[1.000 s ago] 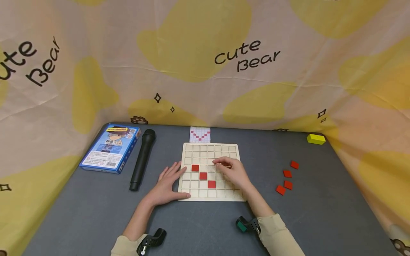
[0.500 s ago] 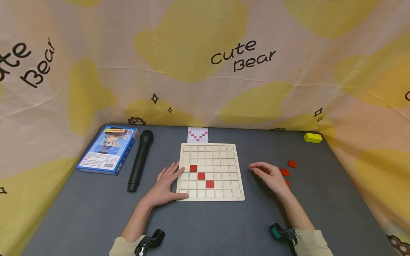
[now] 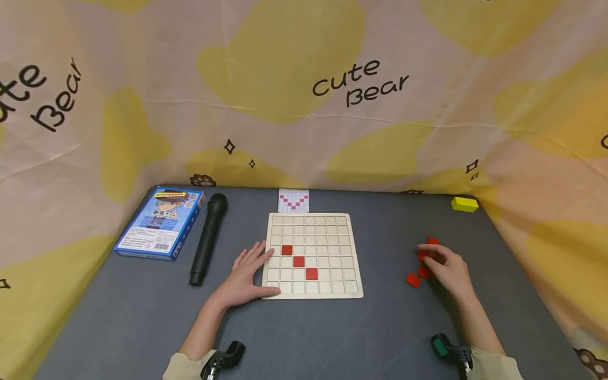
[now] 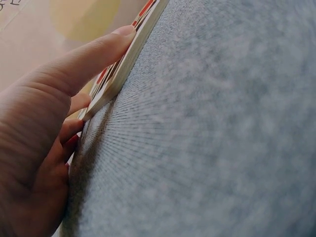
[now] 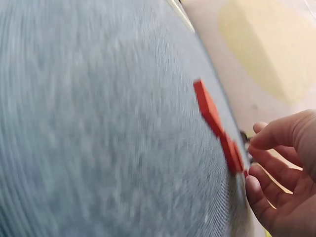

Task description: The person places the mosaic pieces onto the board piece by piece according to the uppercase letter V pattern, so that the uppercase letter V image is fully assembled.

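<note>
A square pale wooden grid board [image 3: 330, 253] lies mid-table in the head view, with three red square tiles [image 3: 298, 262] set in a diagonal on it. My left hand [image 3: 247, 277] rests along the board's left edge with spread, straight fingers; its thumb [image 4: 98, 54] lies on the near corner. To the right, my right hand [image 3: 448, 269] is over several loose red tiles [image 3: 412, 280]. Its fingers are loosely bent and partly cover some tiles. In the right wrist view a gap shows between thumb and fingers near the red tiles [image 5: 210, 111], with nothing visibly held.
A small card with a pink V pattern [image 3: 293, 201] lies behind the board. A blue box [image 3: 159, 221] and a black microphone-shaped object [image 3: 208, 240] lie at the left. A yellow block [image 3: 464, 204] sits at the back right. Printed cloth [image 3: 285, 105] hangs behind the table.
My right hand has moved right, from above the grid board to the loose red tiles. The left hand has stayed on the board's edge.
</note>
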Available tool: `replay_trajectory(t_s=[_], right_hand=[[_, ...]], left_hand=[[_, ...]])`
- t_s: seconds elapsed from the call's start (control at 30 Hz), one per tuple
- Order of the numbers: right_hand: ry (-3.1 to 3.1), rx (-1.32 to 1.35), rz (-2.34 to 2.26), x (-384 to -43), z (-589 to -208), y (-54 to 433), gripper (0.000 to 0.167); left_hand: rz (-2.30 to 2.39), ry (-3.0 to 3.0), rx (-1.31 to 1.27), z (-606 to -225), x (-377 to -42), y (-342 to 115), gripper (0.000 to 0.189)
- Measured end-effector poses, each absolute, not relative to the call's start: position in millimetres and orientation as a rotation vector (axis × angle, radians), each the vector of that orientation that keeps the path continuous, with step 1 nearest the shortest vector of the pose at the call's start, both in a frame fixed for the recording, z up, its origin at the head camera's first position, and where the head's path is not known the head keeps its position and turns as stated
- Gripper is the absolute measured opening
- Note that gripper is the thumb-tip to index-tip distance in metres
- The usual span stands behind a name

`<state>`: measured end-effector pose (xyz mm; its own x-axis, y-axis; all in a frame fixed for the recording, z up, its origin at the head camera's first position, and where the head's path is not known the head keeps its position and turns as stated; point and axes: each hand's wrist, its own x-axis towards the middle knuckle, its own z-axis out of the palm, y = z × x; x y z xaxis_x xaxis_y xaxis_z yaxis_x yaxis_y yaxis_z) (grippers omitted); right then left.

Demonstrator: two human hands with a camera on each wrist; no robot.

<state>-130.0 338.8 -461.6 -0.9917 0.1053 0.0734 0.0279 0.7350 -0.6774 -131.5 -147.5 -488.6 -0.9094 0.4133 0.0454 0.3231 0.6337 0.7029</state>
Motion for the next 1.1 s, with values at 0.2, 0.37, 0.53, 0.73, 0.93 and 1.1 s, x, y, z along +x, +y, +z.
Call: replay_trajectory(t_s=[0.2, 0.37, 0.53, 0.73, 0.93, 1.1], right_hand=[[-2.861, -0.101, 1.084, -130.6, -465.2, 347.1, 0.032], [-2.867, -0.044, 1.017, -132.0, -468.2, 348.8, 0.032], [-2.860, -0.053, 0.979, -132.9, -470.6, 349.3, 0.033], [-2.851, -0.054, 0.973, -132.6, -470.6, 349.6, 0.037], [-2.828, -0.022, 0.957, -133.4, -471.3, 348.9, 0.035], [-2.827, 0.007, 0.965, -134.6, -469.4, 345.5, 0.033]], left_hand=[[1.130, 2.728, 0.619, -489.3, -132.3, -147.6, 0.096], [1.132, 2.733, 0.612, -489.4, -132.5, -147.5, 0.097], [1.129, 2.731, 0.609, -489.5, -132.3, -147.5, 0.097], [1.122, 2.731, 0.609, -490.0, -132.5, -147.7, 0.097], [1.118, 2.735, 0.608, -490.6, -132.8, -147.9, 0.096], [1.121, 2.731, 0.606, -490.0, -132.6, -147.6, 0.097]])
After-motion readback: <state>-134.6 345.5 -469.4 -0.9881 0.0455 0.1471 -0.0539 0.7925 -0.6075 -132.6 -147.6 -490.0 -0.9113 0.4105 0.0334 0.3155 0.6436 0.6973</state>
